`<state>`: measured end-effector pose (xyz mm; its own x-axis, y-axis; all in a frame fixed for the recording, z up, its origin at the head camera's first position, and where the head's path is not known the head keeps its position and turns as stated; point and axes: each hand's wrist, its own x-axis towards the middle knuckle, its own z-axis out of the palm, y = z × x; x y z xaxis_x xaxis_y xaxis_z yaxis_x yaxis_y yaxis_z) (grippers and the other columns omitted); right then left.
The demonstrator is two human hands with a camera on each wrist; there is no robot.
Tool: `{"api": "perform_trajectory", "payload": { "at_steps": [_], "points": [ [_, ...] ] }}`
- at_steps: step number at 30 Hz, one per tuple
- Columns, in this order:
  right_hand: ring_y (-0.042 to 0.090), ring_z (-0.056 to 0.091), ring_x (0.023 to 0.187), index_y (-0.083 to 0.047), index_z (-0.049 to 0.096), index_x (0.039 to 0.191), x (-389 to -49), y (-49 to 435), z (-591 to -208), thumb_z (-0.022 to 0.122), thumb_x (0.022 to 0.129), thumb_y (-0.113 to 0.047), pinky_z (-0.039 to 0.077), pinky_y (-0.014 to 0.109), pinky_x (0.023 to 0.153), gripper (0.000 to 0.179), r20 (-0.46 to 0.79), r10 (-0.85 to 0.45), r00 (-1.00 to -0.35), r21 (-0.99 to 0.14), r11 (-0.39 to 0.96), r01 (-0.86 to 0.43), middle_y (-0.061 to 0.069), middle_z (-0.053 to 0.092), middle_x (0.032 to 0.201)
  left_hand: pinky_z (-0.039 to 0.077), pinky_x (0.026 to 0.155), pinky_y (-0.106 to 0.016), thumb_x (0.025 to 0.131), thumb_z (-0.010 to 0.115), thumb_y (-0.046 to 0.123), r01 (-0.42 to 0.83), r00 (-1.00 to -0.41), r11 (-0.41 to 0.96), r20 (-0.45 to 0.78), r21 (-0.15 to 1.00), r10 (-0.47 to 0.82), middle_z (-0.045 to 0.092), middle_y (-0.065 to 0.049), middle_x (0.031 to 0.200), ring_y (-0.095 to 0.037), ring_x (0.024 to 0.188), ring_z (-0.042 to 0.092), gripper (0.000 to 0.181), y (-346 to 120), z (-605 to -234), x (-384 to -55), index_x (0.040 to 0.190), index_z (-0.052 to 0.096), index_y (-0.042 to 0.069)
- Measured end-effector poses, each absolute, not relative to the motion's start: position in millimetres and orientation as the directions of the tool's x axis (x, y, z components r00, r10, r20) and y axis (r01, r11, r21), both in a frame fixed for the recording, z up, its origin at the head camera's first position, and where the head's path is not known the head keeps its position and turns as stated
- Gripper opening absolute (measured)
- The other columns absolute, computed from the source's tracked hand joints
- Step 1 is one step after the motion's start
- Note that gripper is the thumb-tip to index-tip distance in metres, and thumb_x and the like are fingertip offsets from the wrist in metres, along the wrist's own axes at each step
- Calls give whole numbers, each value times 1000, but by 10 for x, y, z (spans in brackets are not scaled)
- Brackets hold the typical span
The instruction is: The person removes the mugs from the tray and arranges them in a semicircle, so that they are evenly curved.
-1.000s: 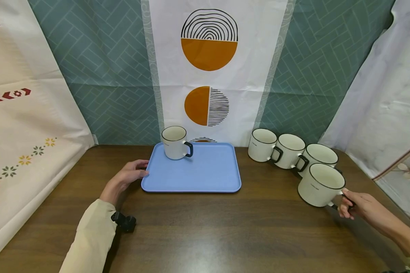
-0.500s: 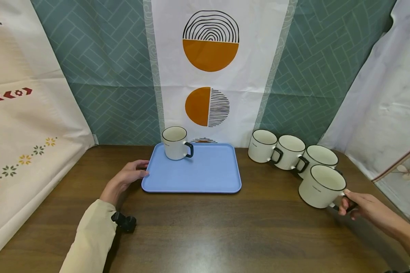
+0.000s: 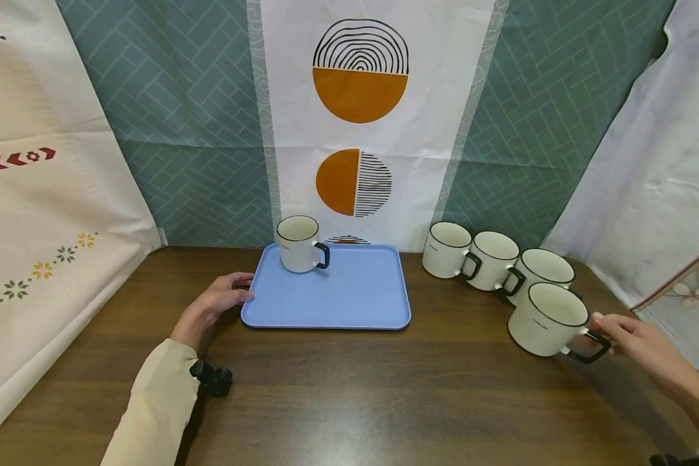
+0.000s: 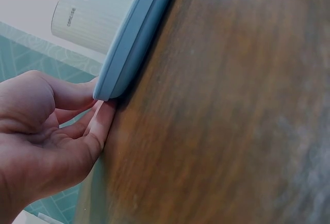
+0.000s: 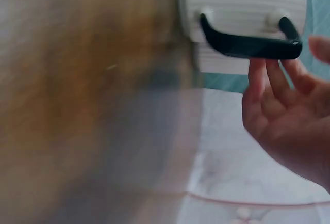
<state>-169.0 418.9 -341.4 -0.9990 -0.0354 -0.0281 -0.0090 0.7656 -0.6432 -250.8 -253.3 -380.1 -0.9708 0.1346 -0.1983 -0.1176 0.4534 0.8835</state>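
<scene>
At the tray's left end, my left hand (image 3: pixel 217 301) pinches the rim of a light blue tray (image 3: pixel 349 304), with the thumb at the top edge and fingertips beneath, as the left wrist view shows. A cream mug (image 3: pixel 297 254) with a black rim and handle stands upright on the tray's back left part. My right hand (image 3: pixel 646 346) is at the black handle (image 5: pixel 252 47) of the front cream mug (image 3: pixel 537 330) on the right. In the right wrist view its fingers reach behind the handle, and the thumb is apart from it.
Behind the front mug, three similar mugs stand in a slanting row: one at the left (image 3: pixel 445 252), one in the middle (image 3: pixel 490 262) and one at the right (image 3: pixel 544 266). The brown wooden table (image 3: pixel 355 395) ends at hanging cloths at the back and sides.
My right hand has loosened from the front mug's handle and shifted slightly up and right, baring the whole handle. The mug, the tray and my left hand stay in place.
</scene>
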Motion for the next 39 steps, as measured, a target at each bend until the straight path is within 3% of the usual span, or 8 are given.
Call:
{"api": "perform_trajectory", "payload": {
  "at_steps": [3,9,12,15,21,29,33,39],
  "points": [
    [-7,51,75,13,56,116,-1731,4132,-3325,37,105,-34,50,24,61,52,63,-9,-998,-609,792,-45,4,64,96,33,105,-52,95,51,2,-116,-972,454,-196,883,133,33,-33,140,-41,121,38,56,-2531,-3799,-2514,144,27,-13],
    [-1,51,76,3,57,113,-1833,3869,-3090,45,102,-34,44,20,60,41,221,13,-975,-607,785,-127,-4,60,88,36,104,-51,95,51,2,-111,-972,454,-192,884,136,33,-33,140,-41,119,41,56,-2526,-3803,-2518,144,27,-13],
    [-4,52,76,6,57,114,-1932,3637,-2987,47,102,-28,44,16,62,38,276,-17,-961,-626,755,-193,-13,61,86,36,104,-51,96,51,2,-114,-972,454,-195,884,135,33,-33,140,-41,119,41,56,-2534,-3806,-2510,144,27,-13],
    [-3,55,77,9,58,111,-2051,3366,-2921,47,102,-24,46,14,64,35,307,-77,-949,-638,723,-265,-11,62,87,35,104,-52,96,51,3,-117,-971,452,-197,884,135,33,-33,140,-41,120,40,57,-2539,-3802,-2502,144,27,-13],
    [11,57,85,7,59,112,-2291,2796,-2886,47,103,-25,47,20,71,35,275,-175,-946,-663,678,-318,16,62,101,34,105,-52,96,51,3,-110,-971,455,-194,883,142,33,-33,140,-41,120,39,56,-2550,-3795,-2495,144,27,-13],
    [30,58,92,8,59,112,-2618,2155,-2989,50,101,-20,47,31,74,31,208,-246,-947,-731,603,-318,19,63,102,32,106,-52,95,52,3,-121,-969,450,-203,885,139,32,-32,141,-42,122,37,56,-2534,-3803,-2520,144,28,-12],
    [32,58,93,7,59,109,-2751,1861,-3113,51,100,-16,47,33,75,26,160,-253,-954,-796,538,-276,16,63,99,34,105,-52,95,52,3,-119,-971,451,-199,884,136,33,-32,141,-41,120,38,57,-2539,-3803,-2523,144,28,-12],
    [36,59,100,9,56,111,-2876,1387,-3283,52,99,-15,50,38,83,27,103,-263,-959,-885,415,-209,25,62,108,33,105,-52,95,51,3,-122,-970,455,-203,882,132,32,-33,141,-41,121,38,57,-2540,-3803,-2526,144,27,-12]
  ]
}}
